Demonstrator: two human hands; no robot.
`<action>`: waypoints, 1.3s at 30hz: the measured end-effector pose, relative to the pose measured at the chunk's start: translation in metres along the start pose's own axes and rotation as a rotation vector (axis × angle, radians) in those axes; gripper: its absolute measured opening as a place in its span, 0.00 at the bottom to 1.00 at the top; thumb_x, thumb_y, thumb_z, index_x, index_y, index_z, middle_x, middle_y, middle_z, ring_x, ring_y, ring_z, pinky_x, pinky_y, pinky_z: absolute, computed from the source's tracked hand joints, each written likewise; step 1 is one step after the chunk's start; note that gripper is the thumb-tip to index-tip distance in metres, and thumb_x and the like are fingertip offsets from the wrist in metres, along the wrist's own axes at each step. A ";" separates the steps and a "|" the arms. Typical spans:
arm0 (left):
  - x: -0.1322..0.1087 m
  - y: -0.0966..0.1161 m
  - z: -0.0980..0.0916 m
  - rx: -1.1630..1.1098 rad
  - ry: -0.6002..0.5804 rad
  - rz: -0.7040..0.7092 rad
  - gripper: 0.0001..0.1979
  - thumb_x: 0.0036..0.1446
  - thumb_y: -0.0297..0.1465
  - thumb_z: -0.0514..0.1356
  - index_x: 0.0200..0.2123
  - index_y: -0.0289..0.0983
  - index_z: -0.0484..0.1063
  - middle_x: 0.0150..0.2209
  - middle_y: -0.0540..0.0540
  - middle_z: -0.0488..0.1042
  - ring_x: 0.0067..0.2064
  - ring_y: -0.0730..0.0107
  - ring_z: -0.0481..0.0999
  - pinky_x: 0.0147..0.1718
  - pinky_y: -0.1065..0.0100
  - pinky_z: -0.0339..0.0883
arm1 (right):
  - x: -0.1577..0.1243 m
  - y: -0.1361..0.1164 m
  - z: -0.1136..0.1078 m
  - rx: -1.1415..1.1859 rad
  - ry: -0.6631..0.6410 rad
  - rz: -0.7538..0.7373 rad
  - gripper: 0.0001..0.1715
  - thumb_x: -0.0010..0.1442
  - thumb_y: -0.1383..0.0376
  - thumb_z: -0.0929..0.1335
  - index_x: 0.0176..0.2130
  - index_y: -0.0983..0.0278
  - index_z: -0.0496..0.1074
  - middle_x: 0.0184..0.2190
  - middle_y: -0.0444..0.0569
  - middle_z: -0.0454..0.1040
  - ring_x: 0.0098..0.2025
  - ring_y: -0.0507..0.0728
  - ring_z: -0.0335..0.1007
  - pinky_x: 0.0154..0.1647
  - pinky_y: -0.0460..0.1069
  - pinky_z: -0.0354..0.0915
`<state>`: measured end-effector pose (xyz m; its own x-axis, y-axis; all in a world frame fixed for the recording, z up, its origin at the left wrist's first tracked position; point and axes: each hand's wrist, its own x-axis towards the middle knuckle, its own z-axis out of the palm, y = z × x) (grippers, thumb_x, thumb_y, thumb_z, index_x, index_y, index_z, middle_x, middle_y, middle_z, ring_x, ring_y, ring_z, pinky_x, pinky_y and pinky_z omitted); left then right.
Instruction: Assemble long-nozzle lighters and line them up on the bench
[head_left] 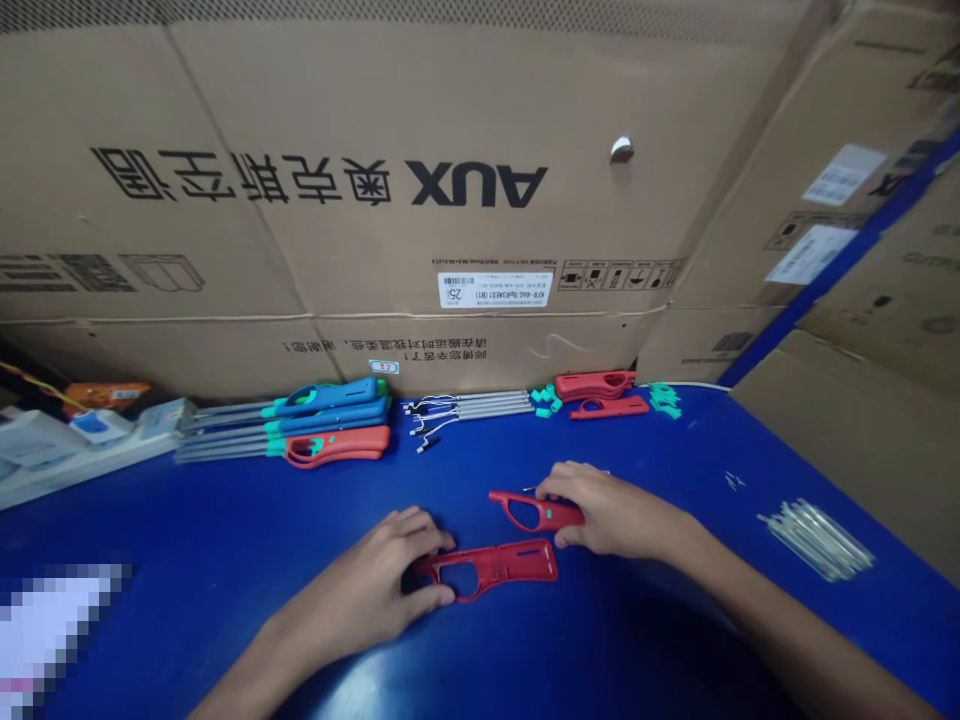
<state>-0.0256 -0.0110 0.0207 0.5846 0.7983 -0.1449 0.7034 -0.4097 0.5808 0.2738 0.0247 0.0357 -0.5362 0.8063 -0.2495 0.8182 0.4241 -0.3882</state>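
Note:
My left hand (pixel 409 570) is closed on the front end of a red lighter handle half (pixel 517 565), whose hollow inner side faces up near the middle of the table. Just above and to the right, my right hand (pixel 592 505) grips a second red lighter handle piece (pixel 551 515) by its rear part, its trigger loop pointing left. A small green patch shows on that piece. The two red pieces are close together but apart. My right fingers hide the rear end of the second one.
Assembled long-nosed lighters (pixel 330 425) lie at the back left beside a power strip (pixel 97 450). Metal tubes with wires (pixel 487 404), green parts (pixel 546 402) and red handle pieces (pixel 596 385) line the cardboard box (pixel 360 250). Several clear sticks (pixel 821 538) lie right on the blue table (pixel 225 560).

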 end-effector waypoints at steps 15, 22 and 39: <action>-0.006 -0.017 0.002 -0.001 0.090 -0.008 0.21 0.57 0.29 0.58 0.55 0.45 0.67 0.41 0.50 0.76 0.42 0.67 0.76 0.44 0.68 0.68 | -0.004 -0.055 0.012 0.167 -0.008 -0.289 0.10 0.57 0.67 0.68 0.42 0.63 0.74 0.41 0.49 0.71 0.45 0.56 0.67 0.49 0.50 0.62; -0.004 -0.011 0.000 0.025 0.052 -0.007 0.20 0.57 0.28 0.58 0.53 0.43 0.71 0.41 0.48 0.76 0.40 0.66 0.76 0.42 0.68 0.68 | 0.002 -0.057 0.015 0.110 -0.028 -0.310 0.12 0.58 0.68 0.68 0.43 0.64 0.73 0.42 0.50 0.70 0.46 0.56 0.65 0.51 0.51 0.60; 0.000 -0.006 -0.004 0.075 0.063 0.085 0.13 0.56 0.23 0.59 0.44 0.40 0.75 0.41 0.48 0.78 0.44 0.64 0.75 0.45 0.66 0.66 | 0.005 -0.058 0.019 0.041 -0.031 -0.335 0.08 0.59 0.69 0.67 0.41 0.64 0.72 0.42 0.50 0.70 0.47 0.56 0.66 0.55 0.53 0.59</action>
<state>-0.0314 -0.0068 0.0201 0.6183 0.7845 -0.0463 0.6823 -0.5066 0.5271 0.2196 -0.0039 0.0401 -0.7803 0.6120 -0.1289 0.5870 0.6455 -0.4886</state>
